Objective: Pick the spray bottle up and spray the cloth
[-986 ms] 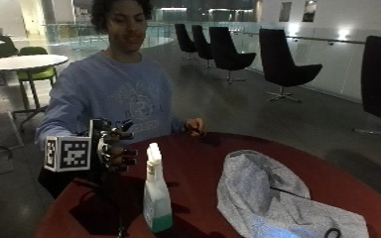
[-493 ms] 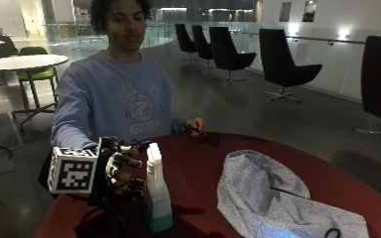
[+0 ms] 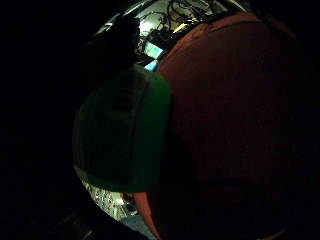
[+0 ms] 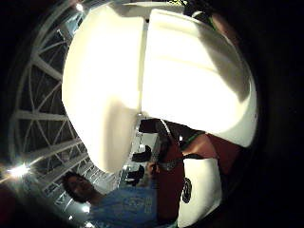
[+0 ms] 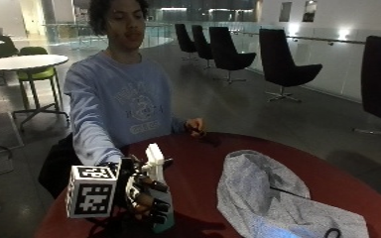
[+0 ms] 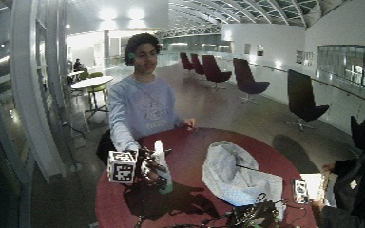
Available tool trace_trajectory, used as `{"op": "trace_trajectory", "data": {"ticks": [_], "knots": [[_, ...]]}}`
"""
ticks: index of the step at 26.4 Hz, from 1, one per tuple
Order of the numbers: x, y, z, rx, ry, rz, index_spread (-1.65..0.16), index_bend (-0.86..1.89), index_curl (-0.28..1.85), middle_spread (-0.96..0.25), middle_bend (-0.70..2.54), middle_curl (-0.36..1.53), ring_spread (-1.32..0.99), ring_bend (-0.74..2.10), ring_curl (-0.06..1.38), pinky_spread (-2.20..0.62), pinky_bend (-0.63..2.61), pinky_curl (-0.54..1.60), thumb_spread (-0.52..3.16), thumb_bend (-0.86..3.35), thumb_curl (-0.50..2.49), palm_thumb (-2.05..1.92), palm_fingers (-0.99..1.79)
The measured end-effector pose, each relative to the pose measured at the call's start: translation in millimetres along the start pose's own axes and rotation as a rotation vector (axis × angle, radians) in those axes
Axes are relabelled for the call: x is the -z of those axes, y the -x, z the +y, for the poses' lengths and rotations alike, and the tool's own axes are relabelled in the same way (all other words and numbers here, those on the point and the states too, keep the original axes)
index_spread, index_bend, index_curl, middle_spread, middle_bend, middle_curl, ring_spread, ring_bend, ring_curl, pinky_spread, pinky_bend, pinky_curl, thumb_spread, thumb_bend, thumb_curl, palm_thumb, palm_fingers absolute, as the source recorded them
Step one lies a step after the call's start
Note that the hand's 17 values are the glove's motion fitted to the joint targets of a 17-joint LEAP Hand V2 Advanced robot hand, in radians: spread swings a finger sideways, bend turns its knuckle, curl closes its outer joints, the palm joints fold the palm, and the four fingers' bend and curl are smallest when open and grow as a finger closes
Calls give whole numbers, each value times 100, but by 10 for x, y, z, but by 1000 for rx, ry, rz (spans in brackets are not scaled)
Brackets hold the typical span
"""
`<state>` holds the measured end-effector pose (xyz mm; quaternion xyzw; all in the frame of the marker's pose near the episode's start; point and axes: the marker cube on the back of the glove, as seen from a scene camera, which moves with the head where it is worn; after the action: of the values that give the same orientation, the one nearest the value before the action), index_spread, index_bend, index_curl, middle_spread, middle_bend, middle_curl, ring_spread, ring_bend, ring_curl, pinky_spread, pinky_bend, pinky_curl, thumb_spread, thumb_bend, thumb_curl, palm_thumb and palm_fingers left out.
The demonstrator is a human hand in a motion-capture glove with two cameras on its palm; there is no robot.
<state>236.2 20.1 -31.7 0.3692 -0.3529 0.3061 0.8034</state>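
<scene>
Spray bottle point(image 5: 158, 191) standing upright on the near left of the round red surface point(image 5: 197, 163), long axis vertical, white trigger head on top, pale green body below. Nozzle direction hard to read; seemingly turned rightward, roughly toward the cloth, but not certain. Gloved right hand point(image 5: 144, 196) wrapped round the bottle's body and neck, black fingers point(image 5: 156, 201) curled across the front: grip clenched on the bottle, base apparently on the surface and not yet lifted. In the thumb side palm view, white head point(image 4: 156, 76) filling most of the frame, so very close to the palm; in the little finger side view, green body point(image 3: 125, 130) close likewise.

Probably light, rigid plastic, smooth and a little slippery, liquid inside shifting the weight low. Best taken high at the neck, index finger free for the trigger, rather than low on the body.

Grey cloth point(image 5: 270, 198) lying crumpled to the right, apart from the bottle. Bare left hand point(image 5: 194, 125) resting at the far edge.
</scene>
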Motion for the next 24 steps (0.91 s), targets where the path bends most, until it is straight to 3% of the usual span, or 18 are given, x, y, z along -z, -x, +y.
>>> {"op": "trace_trajectory", "data": {"ticks": [7, 14, 24], "knots": [[-49, -4, -75, 5, -130, -4, -34, 36, 33, -5, 21, 36, -3, 33, 29, 24, 16, 29, 95, 1, 38, 80, 83], [-66, -7, -117, 35, -201, -4, -30, 27, 37, -9, 25, 40, -8, 47, 35, 24, 13, 26, 81, 6, 47, 100, 100], [-58, -6, -147, 46, -228, -6, -27, 24, 42, -11, 25, 43, -11, 47, 38, 24, 15, 26, 66, 1, 54, 105, 106]]}}
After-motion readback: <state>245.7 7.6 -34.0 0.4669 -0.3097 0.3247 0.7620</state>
